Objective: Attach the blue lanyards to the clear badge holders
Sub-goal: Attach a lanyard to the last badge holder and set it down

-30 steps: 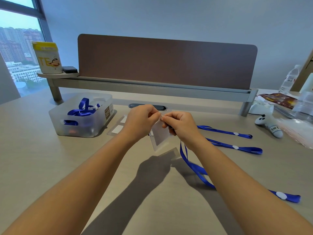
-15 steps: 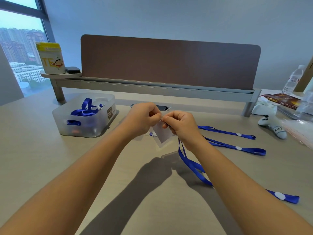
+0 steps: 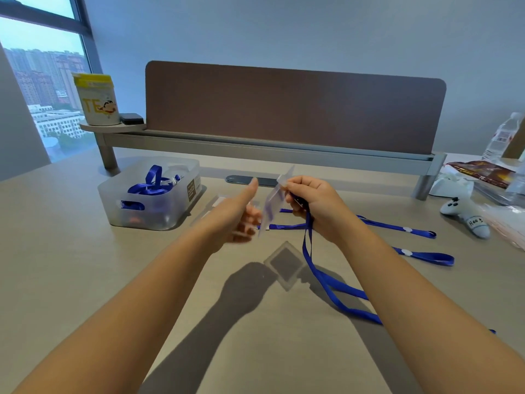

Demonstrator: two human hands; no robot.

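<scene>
A clear badge holder [image 3: 273,201] hangs tilted above the table, pinched at its top corner by my right hand [image 3: 315,207]. The same hand grips the clip end of a blue lanyard [image 3: 308,251], whose strap drops to the table and runs off to the lower right. My left hand [image 3: 234,214] is just left of the holder, thumb up and fingers blurred near its lower edge; I see nothing in it. Two more blue lanyards [image 3: 397,227] lie flat to the right. Spare clear holders [image 3: 217,203] lie beside the box.
A translucent box [image 3: 181,211] with blue lanyards stands at the left. Behind are a brown divider panel [image 3: 292,109] on a grey rail and a yellow-lidded tin [image 3: 96,100]. On the right are a white plush toy [image 3: 466,218], a snack bag [image 3: 483,172] and a water bottle [image 3: 502,137].
My left hand has let go of the holder's top and dropped down to the left. My right hand has risen slightly, keeping the holder and the lanyard.
</scene>
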